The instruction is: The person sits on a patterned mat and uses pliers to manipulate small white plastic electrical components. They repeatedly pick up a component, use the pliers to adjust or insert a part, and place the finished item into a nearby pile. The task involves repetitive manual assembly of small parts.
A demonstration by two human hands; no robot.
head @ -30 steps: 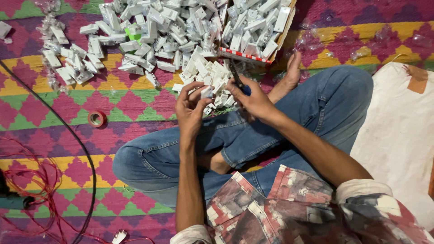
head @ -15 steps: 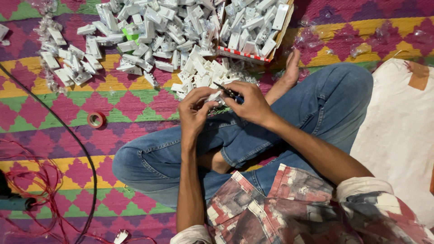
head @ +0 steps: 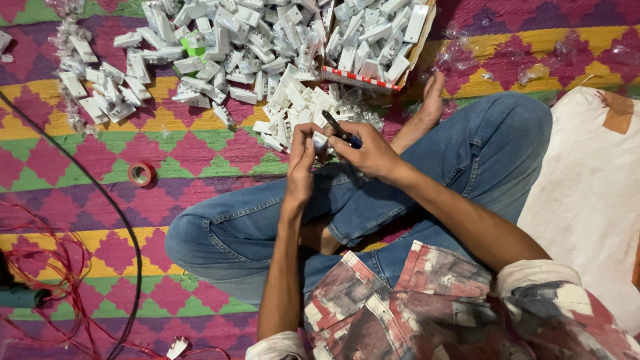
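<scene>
Person seated cross-legged on a patterned mat [head: 200, 160], blue jeans, hands working above the lap. Left hand [head: 301, 167] raised, its grip closed on a small white plastic part [head: 320, 140] pinched at the fingertips. Right hand [head: 370, 155] just beside it, fingers clamped on a dark-handled screwdriver [head: 340, 130], whose tip end angles up-left over the white part; exact contact between tool and part cannot be told.

Directly beyond the hands, a loose heap of white plastic parts [head: 293, 110] on the mat. Farther up, a cardboard box [head: 373, 80] with a red-and-white striped edge, full of the same parts. More pieces scattered at upper left [head: 100, 87]. Roll of red tape [head: 141, 174] to the left, well apart from the hands. Black cable [head: 100, 200] curves across the mat; red wires [head: 47, 267] tangled at lower left. White cloth [head: 587, 200] on the right.
</scene>
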